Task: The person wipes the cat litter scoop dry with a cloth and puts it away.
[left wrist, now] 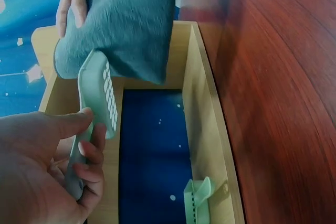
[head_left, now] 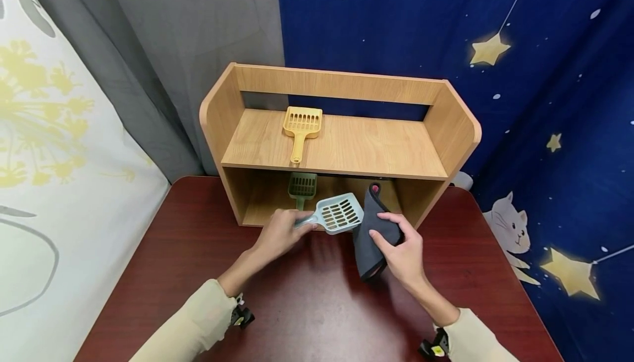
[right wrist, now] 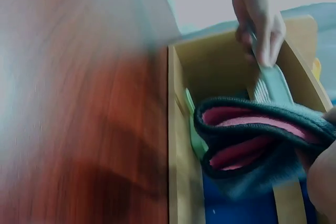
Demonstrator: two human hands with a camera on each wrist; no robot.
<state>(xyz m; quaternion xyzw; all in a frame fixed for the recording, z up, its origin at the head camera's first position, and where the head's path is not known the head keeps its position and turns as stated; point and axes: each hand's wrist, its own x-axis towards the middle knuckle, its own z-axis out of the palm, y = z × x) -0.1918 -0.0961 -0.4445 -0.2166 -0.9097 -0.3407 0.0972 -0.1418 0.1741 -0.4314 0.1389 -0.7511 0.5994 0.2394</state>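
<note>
My left hand (head_left: 283,234) grips the handle of a light blue litter scoop (head_left: 339,213), its slotted head pointing right in front of the shelf. In my right hand (head_left: 403,249) is a folded dark grey cloth (head_left: 369,235), pinched between thumb and fingers; the right wrist view shows pink inside its black-edged folds. The scoop's far rim meets the cloth's left edge, and in the left wrist view the scoop head (left wrist: 95,90) overlaps the cloth (left wrist: 131,24). A yellow litter scoop (head_left: 302,128) lies on the upper shelf. Behind my left hand, a green litter scoop (head_left: 302,186) lies on the lower shelf.
A two-tier wooden shelf (head_left: 376,144) stands at the back of the dark red table (head_left: 307,307). Behind it hang a grey curtain (head_left: 198,32) and a blue curtain with stars (head_left: 386,21). A white patterned cloth (head_left: 64,186) hangs at the left.
</note>
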